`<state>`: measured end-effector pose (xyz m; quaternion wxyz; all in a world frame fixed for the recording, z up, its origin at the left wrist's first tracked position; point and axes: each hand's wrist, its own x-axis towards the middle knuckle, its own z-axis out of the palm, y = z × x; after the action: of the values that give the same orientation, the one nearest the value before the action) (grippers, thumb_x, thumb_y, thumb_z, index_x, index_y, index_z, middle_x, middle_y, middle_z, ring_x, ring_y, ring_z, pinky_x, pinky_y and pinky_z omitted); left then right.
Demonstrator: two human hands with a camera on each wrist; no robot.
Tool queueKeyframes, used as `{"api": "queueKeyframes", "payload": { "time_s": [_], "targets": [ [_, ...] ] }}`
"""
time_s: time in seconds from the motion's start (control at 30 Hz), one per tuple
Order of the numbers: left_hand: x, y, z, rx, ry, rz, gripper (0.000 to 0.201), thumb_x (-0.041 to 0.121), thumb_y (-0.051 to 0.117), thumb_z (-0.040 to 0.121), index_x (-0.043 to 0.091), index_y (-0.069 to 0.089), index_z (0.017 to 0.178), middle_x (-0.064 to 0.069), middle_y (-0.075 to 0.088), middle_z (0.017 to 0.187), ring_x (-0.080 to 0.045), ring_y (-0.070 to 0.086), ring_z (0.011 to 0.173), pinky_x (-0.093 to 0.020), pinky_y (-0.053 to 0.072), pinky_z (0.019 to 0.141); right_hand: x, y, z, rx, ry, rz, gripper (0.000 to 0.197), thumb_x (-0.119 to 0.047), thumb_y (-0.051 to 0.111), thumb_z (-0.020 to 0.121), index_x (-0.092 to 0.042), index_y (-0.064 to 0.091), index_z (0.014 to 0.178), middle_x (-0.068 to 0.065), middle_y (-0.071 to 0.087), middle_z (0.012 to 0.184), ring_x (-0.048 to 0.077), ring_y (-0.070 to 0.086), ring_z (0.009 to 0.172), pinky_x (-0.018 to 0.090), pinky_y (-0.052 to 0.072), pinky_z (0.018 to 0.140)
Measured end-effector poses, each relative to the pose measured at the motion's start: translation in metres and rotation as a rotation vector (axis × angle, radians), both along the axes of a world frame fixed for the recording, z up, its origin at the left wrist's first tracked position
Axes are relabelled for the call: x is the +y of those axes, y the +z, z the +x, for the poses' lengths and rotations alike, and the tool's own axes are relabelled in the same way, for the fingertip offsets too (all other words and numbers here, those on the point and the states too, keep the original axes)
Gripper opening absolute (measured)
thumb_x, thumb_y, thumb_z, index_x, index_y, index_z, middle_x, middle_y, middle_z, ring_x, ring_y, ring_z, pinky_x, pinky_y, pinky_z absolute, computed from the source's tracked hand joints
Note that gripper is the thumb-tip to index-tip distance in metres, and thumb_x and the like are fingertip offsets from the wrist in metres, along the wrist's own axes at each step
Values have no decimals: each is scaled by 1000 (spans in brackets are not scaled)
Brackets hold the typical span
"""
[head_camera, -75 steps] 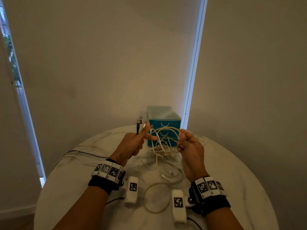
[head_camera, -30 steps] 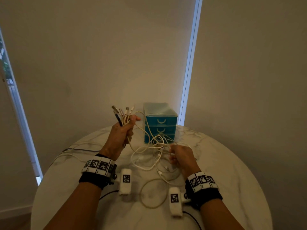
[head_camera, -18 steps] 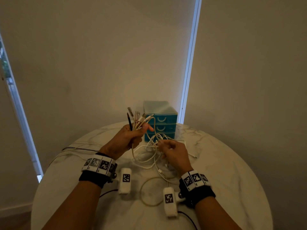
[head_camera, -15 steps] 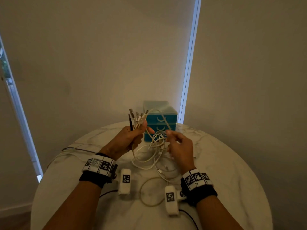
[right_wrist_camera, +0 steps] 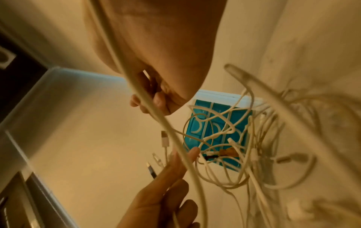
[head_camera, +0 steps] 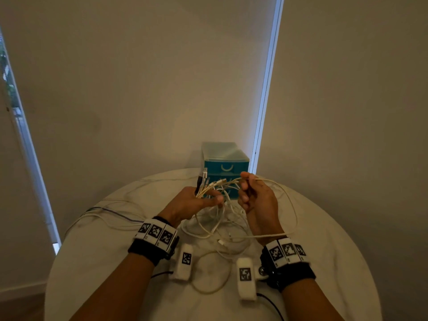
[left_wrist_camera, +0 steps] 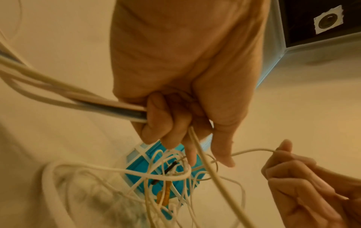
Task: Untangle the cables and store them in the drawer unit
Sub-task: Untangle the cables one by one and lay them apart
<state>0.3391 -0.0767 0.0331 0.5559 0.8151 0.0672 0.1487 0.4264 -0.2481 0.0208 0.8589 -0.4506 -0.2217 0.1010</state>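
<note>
My left hand (head_camera: 201, 200) grips a bundle of cable ends, whose plugs (head_camera: 203, 178) fan up toward the teal drawer unit (head_camera: 225, 167). In the left wrist view the curled fingers (left_wrist_camera: 162, 123) close round several white cables and one dark cable. Just right of it, my right hand (head_camera: 249, 189) pinches a single white cable (head_camera: 294, 206). That cable arcs out to the right and back across my right wrist. The tangle of white cables (head_camera: 220, 220) hangs between my hands down to the table. All of the unit's drawers are closed.
The round marble table (head_camera: 335, 251) carries the drawer unit at its far edge against the wall. More cables (head_camera: 104, 213) trail off the table's left side, and one loop (head_camera: 209, 274) lies near me between my wrists. Closed blinds hang behind.
My right hand has drawn one white cable out of the tangle into a wide loop on the right. My left hand has dropped slightly and still holds the plug ends.
</note>
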Motion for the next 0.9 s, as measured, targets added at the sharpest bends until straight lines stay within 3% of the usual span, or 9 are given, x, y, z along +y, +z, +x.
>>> {"api": "queueKeyframes", "payload": {
  "time_s": [0.07,0.27,0.4,0.5,0.57,0.7,0.77,0.83,0.9],
  "targets": [
    [2,-1,5,-72,56,-22,23,30,80,94,10,81,104,22,59,44,12,53,42,-9,47,50,-1,1,0,53,49,67,25,-23,44,112,-9,65,108,-1,56,76,11,41,56,24,29,47],
    [2,-9,9,-235,2,-74,29,18,91,84,13,78,109,18,76,73,5,70,68,-10,51,64,6,-3,-6,-3,144,19,25,-24,44,111,-7,62,105,2,51,76,12,40,55,23,32,45],
    [3,-10,11,-256,63,-47,23,30,92,82,16,83,99,8,82,93,-3,77,90,-17,57,81,10,-1,-7,-68,92,-26,27,-23,47,111,-7,67,120,2,61,83,11,52,61,22,41,52],
    [5,-6,9,-308,128,-159,19,21,87,86,8,83,101,18,71,61,7,67,60,-8,51,66,12,-4,-5,-149,-19,-173,25,-23,56,108,-15,68,128,-1,78,104,13,74,88,23,54,68],
    [6,-5,9,-347,143,-230,22,18,84,89,4,81,106,19,58,47,8,56,47,-5,41,54,12,-9,-2,-137,36,-214,28,-27,56,107,-17,70,130,1,79,121,16,75,112,28,55,85],
    [14,2,10,-349,206,-444,28,33,86,86,13,82,106,14,68,68,0,48,44,-13,36,43,9,-16,1,-61,104,-259,29,-33,57,108,-19,71,130,-2,79,123,15,72,117,20,57,87],
    [24,2,12,-359,185,-588,38,40,88,78,19,84,110,3,67,88,-5,36,49,-19,26,42,8,-24,9,-103,-51,-413,29,-33,66,104,-13,74,123,0,80,116,19,72,116,29,57,97],
    [26,1,10,-373,115,-636,47,42,89,70,20,84,111,3,63,84,-6,33,48,-19,23,41,7,-30,14,-176,-194,-488,34,-30,75,98,-14,71,128,0,76,120,17,71,118,34,57,102],
    [20,4,6,-341,64,-558,58,47,89,63,17,83,111,5,66,74,-5,38,43,-18,28,39,10,-32,12,-326,-263,-520,36,-32,81,94,-27,73,129,-6,72,125,7,70,112,27,59,96]
  ]
}}
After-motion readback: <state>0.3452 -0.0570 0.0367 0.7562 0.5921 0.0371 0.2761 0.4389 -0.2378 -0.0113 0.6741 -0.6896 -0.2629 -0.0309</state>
